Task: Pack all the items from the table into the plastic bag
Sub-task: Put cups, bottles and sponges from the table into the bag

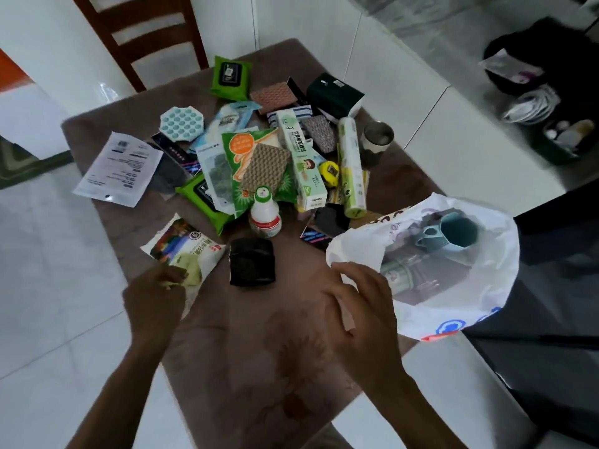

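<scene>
Right hand (359,306) pinches plastic bag (453,286) rim, bag gaping open on worktop (227,351); left hand (155,299) grips snack packet (184,251) at its near end.

My tabletop (129,124) is brown with a soft, mottled surface, and things are heaped over its far half. A white printed sheet (118,170) lies flat at the left edge, a pale blue honeycomb mould (181,124) beyond it. A green wipes pack (230,77) sits at the far edge beside a dark box (334,94). A steel cup (377,139) stands at the right side. Nearer me stand a small white bottle (265,217) with a green cap, a black pouch (252,261) lying flat, and a snack packet (183,249) on the left. The white plastic bag (453,303) rests open at the right corner.
</scene>
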`<state>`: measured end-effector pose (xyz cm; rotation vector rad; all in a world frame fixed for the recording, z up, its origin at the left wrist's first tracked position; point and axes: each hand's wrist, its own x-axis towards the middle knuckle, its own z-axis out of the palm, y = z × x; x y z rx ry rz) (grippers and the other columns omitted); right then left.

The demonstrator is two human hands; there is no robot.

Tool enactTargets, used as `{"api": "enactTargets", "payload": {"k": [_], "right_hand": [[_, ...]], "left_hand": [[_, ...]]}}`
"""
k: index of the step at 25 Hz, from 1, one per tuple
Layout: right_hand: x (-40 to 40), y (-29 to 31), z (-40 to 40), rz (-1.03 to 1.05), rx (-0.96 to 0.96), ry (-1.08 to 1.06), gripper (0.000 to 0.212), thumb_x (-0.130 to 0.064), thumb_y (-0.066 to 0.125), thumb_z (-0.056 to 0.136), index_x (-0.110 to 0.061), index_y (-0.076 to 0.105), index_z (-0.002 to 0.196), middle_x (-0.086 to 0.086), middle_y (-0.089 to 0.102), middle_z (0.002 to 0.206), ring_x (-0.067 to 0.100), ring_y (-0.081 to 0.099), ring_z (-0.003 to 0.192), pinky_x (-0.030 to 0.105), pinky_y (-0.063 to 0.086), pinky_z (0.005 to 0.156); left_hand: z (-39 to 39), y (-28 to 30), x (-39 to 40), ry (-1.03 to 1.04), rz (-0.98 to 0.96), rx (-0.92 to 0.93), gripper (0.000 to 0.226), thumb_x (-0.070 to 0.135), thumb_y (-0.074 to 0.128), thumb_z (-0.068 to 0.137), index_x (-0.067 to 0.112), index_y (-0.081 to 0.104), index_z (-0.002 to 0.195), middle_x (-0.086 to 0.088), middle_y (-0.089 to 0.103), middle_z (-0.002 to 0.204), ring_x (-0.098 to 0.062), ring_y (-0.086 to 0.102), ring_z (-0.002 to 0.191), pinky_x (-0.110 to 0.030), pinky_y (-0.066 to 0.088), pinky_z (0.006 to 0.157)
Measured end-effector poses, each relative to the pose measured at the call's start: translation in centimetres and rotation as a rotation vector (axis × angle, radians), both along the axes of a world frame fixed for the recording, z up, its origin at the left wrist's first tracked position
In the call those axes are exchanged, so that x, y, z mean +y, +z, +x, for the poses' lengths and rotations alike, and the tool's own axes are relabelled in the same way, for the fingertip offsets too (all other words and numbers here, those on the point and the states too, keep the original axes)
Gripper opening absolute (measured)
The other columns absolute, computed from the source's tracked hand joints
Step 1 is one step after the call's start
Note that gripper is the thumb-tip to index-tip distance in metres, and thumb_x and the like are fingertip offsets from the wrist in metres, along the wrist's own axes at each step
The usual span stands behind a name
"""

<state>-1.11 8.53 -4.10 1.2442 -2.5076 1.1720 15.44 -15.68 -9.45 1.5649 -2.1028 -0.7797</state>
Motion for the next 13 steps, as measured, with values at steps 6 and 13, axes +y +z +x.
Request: {"api": "enactTargets", "payload": {"k": [6, 13], "right_hand": [[-0.6, 5.7, -4.1, -0.281, -1.17, -0.006, 0.035, -0.032, 0.071, 0.082, -0.024, 0.063, 0.115, 0.002, 0.074, 0.106, 0.02, 0.07, 0.087, 0.036, 0.057, 0.077], [4.2, 3.7, -13.5, -0.388, -1.488, -0.223, 0.039, -0.012, 0.068, 0.081, -0.008, 0.063, 0.12, 0.02, 0.069, 0.115, 0.033, 0.067, 0.095, 0.038, 0.055, 0.076]], "left_hand": [[-7.9, 11.6, 6.1, -0.415, -0.276, 0.55, 0.025, -0.023, 0.066, 0.065, 0.001, 0.06, 0.062, -0.013, 0.072, 0.081, -0.009, 0.064, 0.078, -0.027, 0.049, 0.066], [-17.7, 8.0, 18.5, -1.255, -0.442, 0.459, 0.018, -0.003, 0.072, 0.07, 0.014, 0.069, 0.076, -0.003, 0.07, 0.119, -0.019, 0.052, 0.117, -0.031, 0.041, 0.104]]}}
